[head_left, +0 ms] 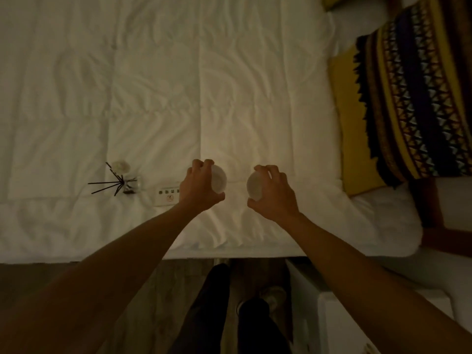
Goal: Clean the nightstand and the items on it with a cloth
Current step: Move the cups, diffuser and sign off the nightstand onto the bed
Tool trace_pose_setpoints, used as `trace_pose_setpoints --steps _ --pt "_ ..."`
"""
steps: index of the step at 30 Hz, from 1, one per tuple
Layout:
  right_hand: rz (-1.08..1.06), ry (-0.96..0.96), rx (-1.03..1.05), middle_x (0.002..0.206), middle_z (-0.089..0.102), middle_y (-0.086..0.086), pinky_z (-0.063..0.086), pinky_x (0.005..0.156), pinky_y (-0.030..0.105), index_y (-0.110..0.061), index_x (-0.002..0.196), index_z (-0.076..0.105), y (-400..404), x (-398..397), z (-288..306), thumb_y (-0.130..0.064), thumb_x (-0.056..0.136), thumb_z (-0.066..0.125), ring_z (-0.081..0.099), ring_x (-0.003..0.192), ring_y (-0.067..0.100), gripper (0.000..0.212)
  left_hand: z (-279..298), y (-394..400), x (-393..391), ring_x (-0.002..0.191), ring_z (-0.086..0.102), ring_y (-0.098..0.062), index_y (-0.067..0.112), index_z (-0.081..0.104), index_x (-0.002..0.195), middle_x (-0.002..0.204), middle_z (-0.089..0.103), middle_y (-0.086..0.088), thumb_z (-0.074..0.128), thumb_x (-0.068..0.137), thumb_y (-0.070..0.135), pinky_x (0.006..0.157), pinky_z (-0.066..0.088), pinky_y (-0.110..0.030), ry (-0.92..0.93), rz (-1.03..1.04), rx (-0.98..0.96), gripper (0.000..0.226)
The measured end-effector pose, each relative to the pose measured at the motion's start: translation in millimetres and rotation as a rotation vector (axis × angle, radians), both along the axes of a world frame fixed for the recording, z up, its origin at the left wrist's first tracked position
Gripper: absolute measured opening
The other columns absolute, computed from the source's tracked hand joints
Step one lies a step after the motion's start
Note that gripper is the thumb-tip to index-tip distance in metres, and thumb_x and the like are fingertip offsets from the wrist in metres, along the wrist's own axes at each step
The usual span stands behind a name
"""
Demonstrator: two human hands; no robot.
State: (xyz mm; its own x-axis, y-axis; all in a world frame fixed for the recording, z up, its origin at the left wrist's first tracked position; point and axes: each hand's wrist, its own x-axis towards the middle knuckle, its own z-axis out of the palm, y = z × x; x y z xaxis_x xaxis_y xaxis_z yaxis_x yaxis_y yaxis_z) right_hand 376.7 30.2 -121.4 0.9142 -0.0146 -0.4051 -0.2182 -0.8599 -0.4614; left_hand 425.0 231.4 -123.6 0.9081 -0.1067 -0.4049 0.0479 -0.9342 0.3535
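Both arms reach out over a white bed (158, 98). My left hand (198, 186) grips a round white object (219, 178), fingers curled over its top. My right hand (274, 194) grips a second round white object (254, 186) the same way. The two pale objects are about a hand's width apart, just above the duvet near its front edge. What they are is hard to tell in the dim light. A reed diffuser (122, 181) with black sticks lies on the duvet to the left. A white power strip (167, 195) lies beside my left wrist. No cloth is visible.
A yellow and dark patterned pillow (398, 103) lies at the right on the bed. The white corner of a nightstand (332, 320) shows at the bottom right, beneath my right forearm. My dark trouser legs (224, 315) stand on a wooden floor (163, 297).
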Motion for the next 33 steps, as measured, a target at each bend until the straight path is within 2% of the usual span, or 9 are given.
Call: trace_pose_setpoints --steps 10,18,22,27,30,33 --pt "0.028 0.047 -0.049 0.148 0.036 0.005 0.057 0.084 0.045 -0.020 0.150 0.036 52.5 23.8 -45.7 -0.033 0.075 0.084 0.039 0.131 0.031 0.090 -48.8 32.5 1.6 0.119 0.051 -0.031 0.015 0.040 0.139 0.135 0.043 -0.011 0.091 0.060 0.042 0.084 0.052 -0.047 0.067 0.000 -0.065 0.098" --pt "0.056 0.057 -0.090 0.152 0.032 0.005 0.056 0.088 0.050 -0.026 0.152 0.030 52.9 27.5 -44.4 -0.043 0.073 0.084 0.034 0.137 0.031 0.097 -46.8 26.3 11.0 0.126 0.047 -0.031 0.015 0.033 0.144 0.140 0.040 -0.011 0.091 0.059 0.047 0.089 0.054 -0.051 0.110 -0.065 -0.049 0.107" --pt "0.075 0.082 -0.125 0.162 0.020 0.009 0.046 0.102 0.056 -0.032 0.156 0.019 53.3 27.8 -31.1 -0.051 0.073 0.082 0.022 0.146 0.032 0.106 -35.9 30.1 8.4 0.132 0.041 -0.031 0.014 0.026 0.150 0.146 0.035 -0.012 0.090 0.061 0.046 0.095 0.051 -0.051 0.142 -0.118 -0.032 0.114" --pt "0.098 0.101 -0.172 0.166 0.012 0.011 0.030 0.113 0.063 -0.037 0.157 0.012 54.0 24.0 -2.0 -0.059 0.075 0.077 0.016 0.150 0.033 0.107 -10.9 39.0 2.5 0.136 0.038 -0.032 0.015 0.021 0.152 0.152 0.029 -0.011 0.088 0.061 0.049 0.093 0.051 -0.053 0.146 -0.122 -0.016 0.119" --pt "0.107 0.090 -0.219 0.167 0.010 0.010 0.018 0.116 0.067 -0.038 0.157 0.011 53.3 23.0 32.7 -0.062 0.077 0.073 0.013 0.151 0.032 0.105 21.0 51.8 -3.1 0.136 0.038 -0.032 0.017 0.021 0.151 0.151 0.030 -0.012 0.088 0.061 0.051 0.090 0.052 -0.054 0.109 -0.098 -0.016 0.117" --pt "0.117 0.046 -0.235 0.167 0.011 0.009 0.015 0.117 0.067 -0.037 0.158 0.012 58.9 25.1 73.9 -0.063 0.079 0.070 0.013 0.152 0.031 0.101 58.2 75.4 -10.7 0.136 0.038 -0.032 0.017 0.022 0.151 0.150 0.030 -0.013 0.088 0.061 0.052 0.091 0.053 -0.053 0.076 -0.093 0.021 0.117"
